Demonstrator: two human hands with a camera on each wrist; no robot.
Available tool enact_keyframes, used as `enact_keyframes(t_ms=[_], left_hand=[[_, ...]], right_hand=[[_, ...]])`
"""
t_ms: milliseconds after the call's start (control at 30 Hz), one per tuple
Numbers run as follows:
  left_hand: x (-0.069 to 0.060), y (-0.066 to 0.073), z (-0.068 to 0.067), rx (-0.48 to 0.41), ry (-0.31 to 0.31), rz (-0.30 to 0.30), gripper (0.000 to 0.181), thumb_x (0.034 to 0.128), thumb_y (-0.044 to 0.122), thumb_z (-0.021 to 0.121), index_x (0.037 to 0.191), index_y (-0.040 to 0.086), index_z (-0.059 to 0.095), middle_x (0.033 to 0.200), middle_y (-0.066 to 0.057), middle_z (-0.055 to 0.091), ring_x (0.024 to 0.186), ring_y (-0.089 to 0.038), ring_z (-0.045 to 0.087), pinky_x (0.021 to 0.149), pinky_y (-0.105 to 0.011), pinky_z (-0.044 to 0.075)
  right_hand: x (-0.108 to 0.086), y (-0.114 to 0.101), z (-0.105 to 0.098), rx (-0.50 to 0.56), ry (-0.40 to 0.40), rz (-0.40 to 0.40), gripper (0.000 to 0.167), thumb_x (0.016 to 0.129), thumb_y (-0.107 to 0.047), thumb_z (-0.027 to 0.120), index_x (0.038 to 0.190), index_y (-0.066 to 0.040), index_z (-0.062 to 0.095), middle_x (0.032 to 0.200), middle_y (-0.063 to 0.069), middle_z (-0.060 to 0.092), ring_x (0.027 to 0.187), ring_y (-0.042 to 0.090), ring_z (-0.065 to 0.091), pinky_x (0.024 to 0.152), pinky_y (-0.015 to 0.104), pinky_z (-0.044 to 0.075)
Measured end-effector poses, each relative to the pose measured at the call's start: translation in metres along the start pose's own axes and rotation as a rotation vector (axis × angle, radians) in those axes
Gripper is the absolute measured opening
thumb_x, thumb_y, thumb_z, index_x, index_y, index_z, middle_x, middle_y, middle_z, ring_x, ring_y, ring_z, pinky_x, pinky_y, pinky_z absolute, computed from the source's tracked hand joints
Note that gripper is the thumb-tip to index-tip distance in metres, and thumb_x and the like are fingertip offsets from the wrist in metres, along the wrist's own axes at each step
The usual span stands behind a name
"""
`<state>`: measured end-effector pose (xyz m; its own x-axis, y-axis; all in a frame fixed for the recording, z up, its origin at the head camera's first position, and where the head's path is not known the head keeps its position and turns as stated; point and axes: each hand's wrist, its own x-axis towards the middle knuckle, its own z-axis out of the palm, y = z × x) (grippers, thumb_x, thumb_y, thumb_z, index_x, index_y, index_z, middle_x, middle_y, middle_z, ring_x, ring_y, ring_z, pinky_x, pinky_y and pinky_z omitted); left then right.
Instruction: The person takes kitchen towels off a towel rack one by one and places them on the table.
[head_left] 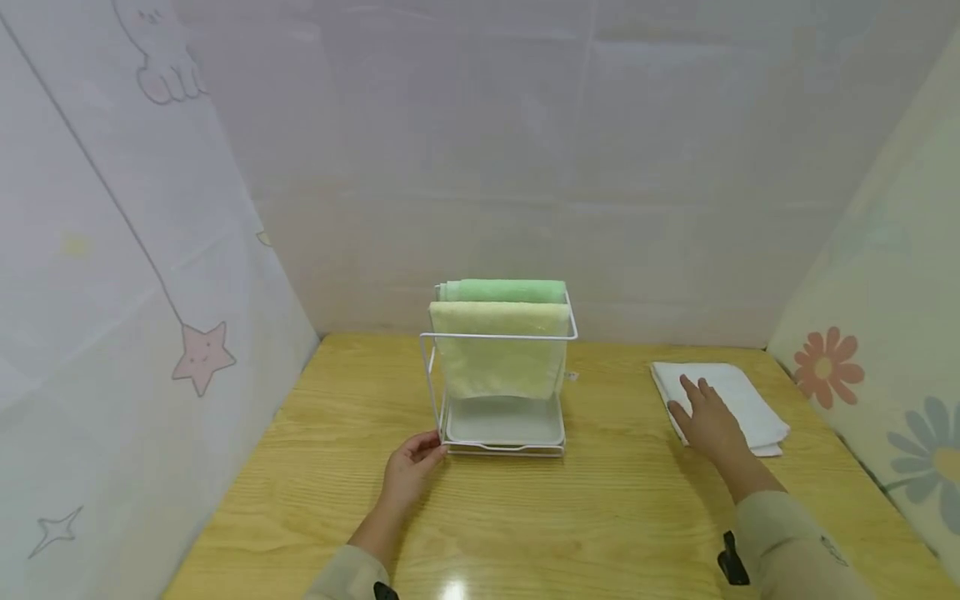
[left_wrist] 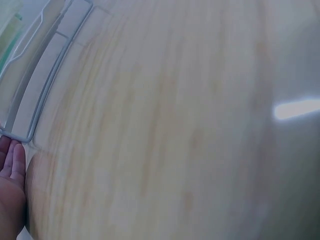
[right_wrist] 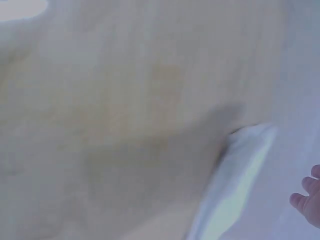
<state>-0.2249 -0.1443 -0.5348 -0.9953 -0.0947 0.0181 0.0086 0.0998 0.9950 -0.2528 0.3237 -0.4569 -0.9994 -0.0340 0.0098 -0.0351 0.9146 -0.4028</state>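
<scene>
A white wire rack stands on the table, with a yellow towel draped over a front bar and a green towel behind it. In its base sits a shallow white tray. My left hand pinches the rack's lower front left corner; in the left wrist view its fingertips meet the wire frame. To the right, my right hand is over a folded white towel, fingers spread. Whether it touches the cloth I cannot tell. The right wrist view is blurred, showing the towel's edge.
The wooden table meets a pale sheet wall at the back. Printed sheets hang on the left and right. A small white tag sticks out beside the rack.
</scene>
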Motion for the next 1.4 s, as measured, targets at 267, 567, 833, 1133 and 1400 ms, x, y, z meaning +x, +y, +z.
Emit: enact_keyframes(t_ms=[267, 567, 833, 1133, 1400], left_hand=[[0.001, -0.002, -0.001, -0.006, 0.0, 0.004, 0.034, 0.0904, 0.004, 0.068, 0.121, -0.01, 0.06, 0.12, -0.027, 0.064, 0.098, -0.015, 0.066, 0.079, -0.013, 0.054], [0.002, -0.004, 0.0, -0.016, 0.007, 0.003, 0.035, 0.0897, 0.005, 0.069, 0.121, -0.009, 0.061, 0.12, -0.027, 0.064, 0.097, -0.013, 0.067, 0.079, -0.012, 0.054], [0.002, -0.007, 0.0, -0.039, 0.009, 0.021, 0.035, 0.0884, 0.004, 0.07, 0.119, -0.01, 0.061, 0.118, -0.027, 0.064, 0.091, -0.005, 0.065, 0.08, -0.016, 0.057], [0.002, -0.008, 0.0, -0.044, 0.002, 0.02, 0.035, 0.0893, 0.005, 0.069, 0.119, -0.011, 0.06, 0.118, -0.028, 0.064, 0.09, -0.005, 0.065, 0.079, -0.016, 0.057], [0.003, -0.007, -0.001, -0.029, 0.005, -0.005, 0.036, 0.0896, 0.007, 0.07, 0.121, -0.007, 0.062, 0.121, -0.023, 0.065, 0.097, -0.011, 0.065, 0.081, -0.013, 0.054]], right_hand=[[0.015, -0.08, -0.054, 0.164, 0.079, -0.164, 0.071, 0.104, -0.052, 0.032, 0.157, -0.009, 0.014, 0.162, 0.025, 0.008, 0.141, 0.054, 0.023, 0.109, 0.073, 0.026], [0.027, -0.154, -0.088, 0.283, 0.101, -0.311, 0.063, 0.103, -0.048, 0.042, 0.156, -0.018, 0.025, 0.162, 0.013, 0.025, 0.148, 0.039, 0.022, 0.116, 0.063, 0.027], [0.033, -0.196, -0.095, 0.308, 0.074, -0.367, 0.059, 0.102, -0.042, 0.049, 0.153, -0.019, 0.033, 0.159, 0.012, 0.033, 0.147, 0.034, 0.027, 0.117, 0.06, 0.028], [0.041, -0.237, -0.093, 0.319, 0.009, -0.416, 0.054, 0.097, -0.033, 0.062, 0.147, -0.021, 0.045, 0.15, 0.007, 0.048, 0.141, 0.032, 0.039, 0.114, 0.055, 0.037], [0.051, -0.257, -0.086, 0.305, -0.084, -0.432, 0.057, 0.093, -0.028, 0.068, 0.146, -0.019, 0.047, 0.148, 0.005, 0.05, 0.139, 0.029, 0.042, 0.113, 0.05, 0.041]])
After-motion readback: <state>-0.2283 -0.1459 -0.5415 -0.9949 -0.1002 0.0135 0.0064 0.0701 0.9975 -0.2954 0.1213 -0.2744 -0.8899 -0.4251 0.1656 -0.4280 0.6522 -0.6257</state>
